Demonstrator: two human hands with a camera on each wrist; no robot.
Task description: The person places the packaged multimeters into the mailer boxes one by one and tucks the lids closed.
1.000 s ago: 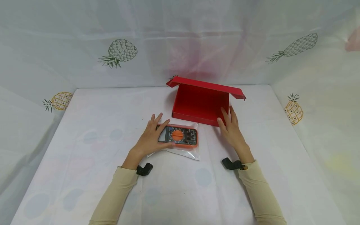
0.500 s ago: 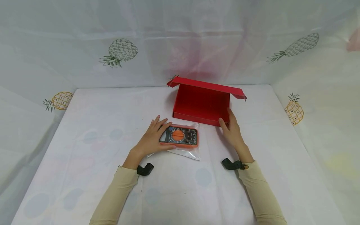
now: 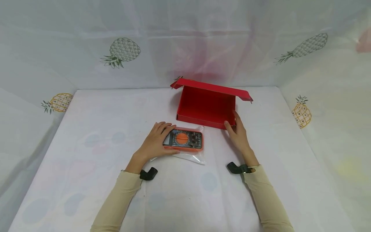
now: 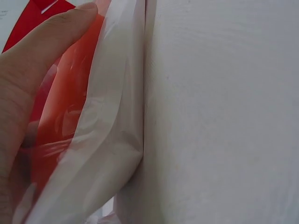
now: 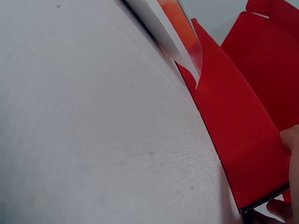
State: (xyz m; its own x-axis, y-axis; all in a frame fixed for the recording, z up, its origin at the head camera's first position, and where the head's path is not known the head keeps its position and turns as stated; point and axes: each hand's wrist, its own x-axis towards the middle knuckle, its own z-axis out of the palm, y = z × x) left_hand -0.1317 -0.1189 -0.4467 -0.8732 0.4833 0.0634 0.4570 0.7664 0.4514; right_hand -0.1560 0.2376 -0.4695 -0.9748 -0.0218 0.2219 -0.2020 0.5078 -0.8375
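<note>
The orange meter [image 3: 186, 141] lies in a clear plastic bag [image 3: 192, 158], near the middle of the white table [image 3: 101, 138]. At its nine o'clock end, the left hand [image 3: 154, 142] grips it, with the thumb along the near edge. At one o'clock from the meter, just beside it, there is a red box [image 3: 200, 121] with its lid [image 3: 214, 88] raised. The right hand [image 3: 239, 135] pinches this box at its four o'clock corner. At twelve o'clock, beyond the box, hangs a pale cloth [image 3: 162, 58] with printed pineapples [image 3: 125, 50].
</note>
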